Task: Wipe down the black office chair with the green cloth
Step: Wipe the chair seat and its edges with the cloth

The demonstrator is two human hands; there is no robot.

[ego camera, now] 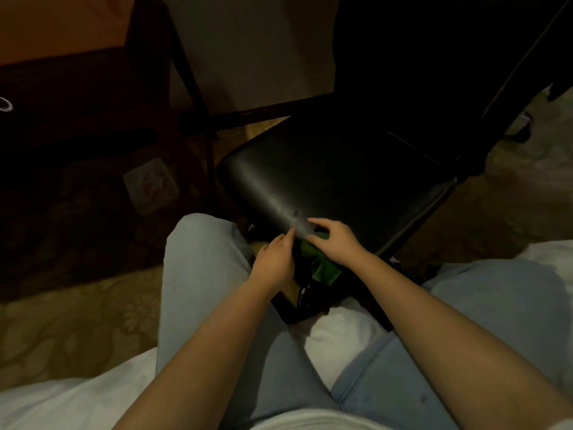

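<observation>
Person seated on a bed point(341, 330) with a white sheet, legs in light jeans point(201, 274), facing the black office chair point(335, 178). Chair stands on patterned carpet point(62, 321), its near seat edge between the knees, backrest at the far right, dark and hard to read

green cloth point(325, 268) sits bunched at the near edge of the seat, part on top, the rest hanging down over that edge. Most of it is hidden by the hand

right grip point(335, 240) is arched over the cloth at the near seat edge, fingers curled down onto it, grasping the cloth against the seat

left grip point(274, 259) is just beside it to the left, released, fingers fairly straight and pointing at the seat edge, tips touching the seat edge next to the cloth. Can't tell if they touch the cloth itself

Dull worn patch on the seat point(294, 215) right by both sets of fingertips

Left of the chair: dark wooden furniture legs point(192, 76), a clear plastic container point(150, 186) on the carpet, a metal ring pull point(5, 104) at the far left edge. Dark object point(297, 301) below the hands, too dim to identify
</observation>
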